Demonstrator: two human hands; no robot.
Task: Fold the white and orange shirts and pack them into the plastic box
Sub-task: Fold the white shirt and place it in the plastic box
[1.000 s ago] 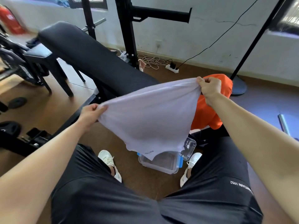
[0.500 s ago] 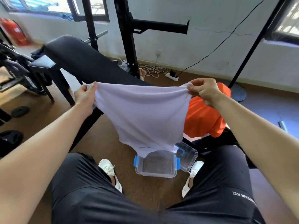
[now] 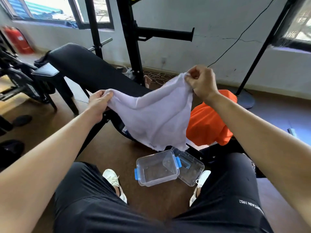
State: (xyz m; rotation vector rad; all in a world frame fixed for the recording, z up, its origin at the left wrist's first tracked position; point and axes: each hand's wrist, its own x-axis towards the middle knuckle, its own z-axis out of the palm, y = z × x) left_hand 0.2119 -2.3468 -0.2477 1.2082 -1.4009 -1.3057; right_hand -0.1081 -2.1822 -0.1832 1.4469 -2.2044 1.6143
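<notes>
Right hand (image 3: 201,83): your fingers are curled tight, pinching one top corner of the white shirt (image 3: 154,120). Left hand (image 3: 99,102): it grips the opposite corner, thumb over the edge, and sits lower than the right.

The shirt hangs in the air between your hands, in front of the black bench (image 3: 87,68). Its held edge is the long axis, running from low left to high right. The body droops to a loose point aimed down at the plastic box (image 3: 159,180).

Handling, judged: light, thin and limp, with no stiffness. It sags mid-span, so hold it at corners or seams and keep the edge taut.

The box sits open on the floor between your feet, with its lid (image 3: 190,169) against its right side. The orange shirt (image 3: 207,126) is bunched just behind the white shirt's right edge, with neither hand on it.
</notes>
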